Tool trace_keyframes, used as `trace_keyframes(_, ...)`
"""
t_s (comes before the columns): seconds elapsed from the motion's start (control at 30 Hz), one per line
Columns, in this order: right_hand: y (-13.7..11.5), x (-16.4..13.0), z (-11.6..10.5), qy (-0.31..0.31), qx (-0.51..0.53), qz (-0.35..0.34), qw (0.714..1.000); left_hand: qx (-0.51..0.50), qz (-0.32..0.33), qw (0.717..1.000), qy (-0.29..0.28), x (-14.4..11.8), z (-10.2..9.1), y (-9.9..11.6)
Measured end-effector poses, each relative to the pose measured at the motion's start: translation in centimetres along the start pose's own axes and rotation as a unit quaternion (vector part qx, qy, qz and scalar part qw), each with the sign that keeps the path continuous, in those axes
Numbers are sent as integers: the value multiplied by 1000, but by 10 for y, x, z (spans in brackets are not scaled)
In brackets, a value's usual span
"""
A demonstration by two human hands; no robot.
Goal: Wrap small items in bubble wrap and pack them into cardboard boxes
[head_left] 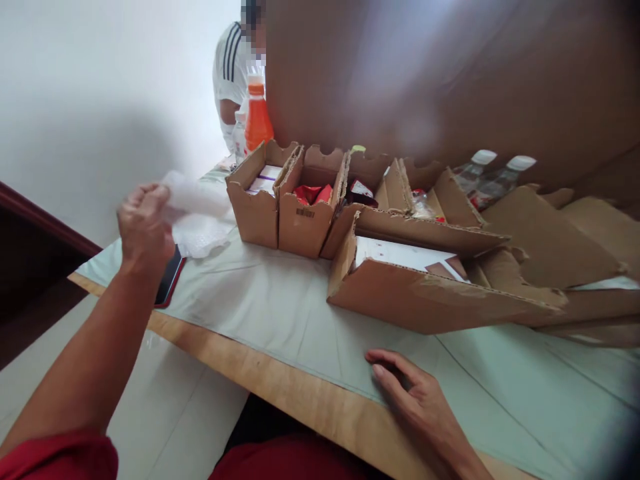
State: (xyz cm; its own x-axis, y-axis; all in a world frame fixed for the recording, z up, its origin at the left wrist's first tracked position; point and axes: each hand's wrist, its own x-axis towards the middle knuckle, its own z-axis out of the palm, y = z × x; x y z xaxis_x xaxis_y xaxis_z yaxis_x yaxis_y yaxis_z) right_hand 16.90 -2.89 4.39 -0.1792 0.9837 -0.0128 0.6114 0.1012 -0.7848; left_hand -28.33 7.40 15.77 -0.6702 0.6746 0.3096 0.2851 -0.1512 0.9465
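Left hand (145, 223), up at the left of the frame, is fisted around a crumpled white tissue (197, 217), just above a dark phone (170, 277) near the table edge (280, 387). Right hand (415, 397) lies flat, fingers loosely spread and empty, at lower centre. A careless swipe could likely knock that phone off (it sits close to the edge). The open cardboard boxes (305, 200) hide most contents, and a blurred cardboard flap (450, 73) blocks the upper right.
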Motion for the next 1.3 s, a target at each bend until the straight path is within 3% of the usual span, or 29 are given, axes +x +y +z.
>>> trace_keyframes(0.1, -18, -5, 10, -11, 10, -58, 998, -22, -77, 991, -104, -77, -3, 0)
trace_keyframes(0.2, -37, -15, 27, -13, -12, -171, 985, -64, -187, 954, -227, -149, 23, -14)
trace_keyframes(0.27, -41, -19, 37, -21, -9, -190, 981, -88, -258, 913, -305, -190, 44, -21)
trace_keyframes(0.33, -36, -24, 43, -19, 43, -124, 991, -122, -329, 858, -376, -222, 60, -25)
trace_keyframes(0.4, -23, -30, 42, -2, 144, -14, 990, -146, -379, 807, -428, -246, 69, -26)
trace_keyframes(0.47, -9, -40, 37, 15, 229, 73, 971, -143, -388, 785, -462, -262, 75, -27)
trace_keyframes(0.57, 4, -53, 26, 15, 242, 114, 963, -110, -369, 789, -479, -278, 84, -26)
trace_keyframes(0.7, 15, -62, 6, -5, 139, 81, 987, -91, -378, 777, -496, -285, 95, -21)
trace_keyframes(0.77, 22, -65, -8, 82, 74, 79, 991, -91, -364, 783, -497, -285, 95, -20)
trace_keyframes(0.87, 22, -75, -28, 265, -32, 80, 960, -89, -334, 804, -484, -283, 92, -22)
trace_keyframes(0.93, 10, -83, -33, 298, -102, 20, 949, -85, -339, 803, -483, -283, 90, -25)
trace_keyframes(1.03, -15, -83, -28, 172, -193, -127, 958, -83, -366, 801, -466, -282, 87, -29)
trace_keyframes(1.1, -20, -72, -22, 63, -244, -154, 955, -77, -374, 814, -438, -281, 85, -32)
trace_keyframes(1.17, -10, -60, -22, 14, -291, -92, 952, -62, -377, 829, -408, -277, 81, -33)
trace_keyframes(1.3, 42, -58, -43, 70, -326, 78, 940, -25, -394, 835, -383, -266, 70, -36)
